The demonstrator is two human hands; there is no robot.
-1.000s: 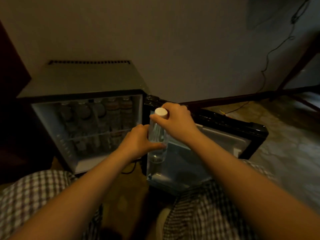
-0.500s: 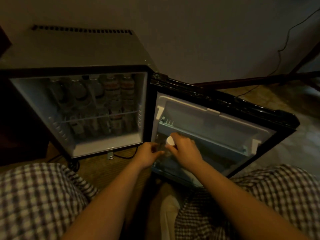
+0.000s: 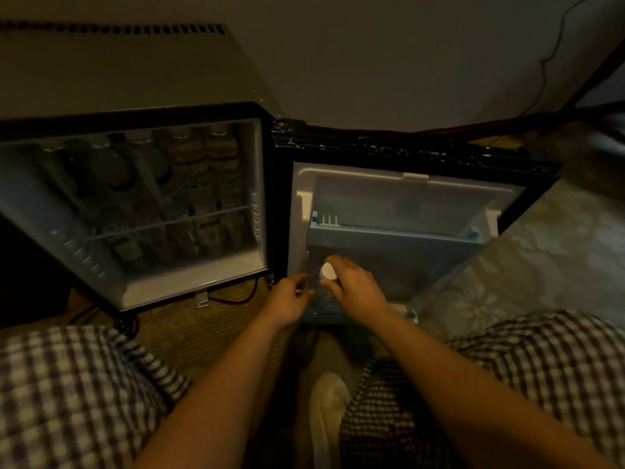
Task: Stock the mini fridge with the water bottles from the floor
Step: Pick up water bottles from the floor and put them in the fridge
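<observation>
Nearest: 2 knees in brown-and-white checked cloth [image 3: 67, 384], 1 pale shoe [image 3: 329, 411] between them on the floor. 2 bare forearms reach forward.

Left hand [image 3: 287, 299]: fingers curled, pinching the side of 1 clear plastic water bottle [image 3: 317, 292]. The light is dim, so the contact is only fairly clear. Right hand [image 3: 356, 289]: fingers wrapped round the bottle's neck just below its 1 round white cap [image 3: 328, 270]. The water bottle stands roughly upright, cap tipped slightly toward the camera, in the lower door shelf [image 3: 324, 316] at its hinge-side end.

Woven tan mat [image 3: 189, 333] under the fridge front. 1 black cord [image 3: 233, 299] trails on it.

Black fridge door [image 3: 406, 198], swung fully open to the right, pale inner liner. 2 door shelves: the lower one with the bottle, and 1 upper pale-blue door shelf [image 3: 395, 233].

Black-framed mini fridge [image 3: 118, 72] with a grey top, white inside. 1 wire rack [image 3: 169, 220] splits it into 2 levels. Upper level: about 5 stored clear bottles [image 3: 203, 157], 2 of them with reddish labels. Lower level also holds bottles, too blurred to count.

Right of the door: patterned pale floor [image 3: 558, 258]. Farthest back: plain grey wall [image 3: 372, 62], 1 thin dark cable [image 3: 544, 72] hanging down it, dark wooden bars [image 3: 507, 123] along its base.
</observation>
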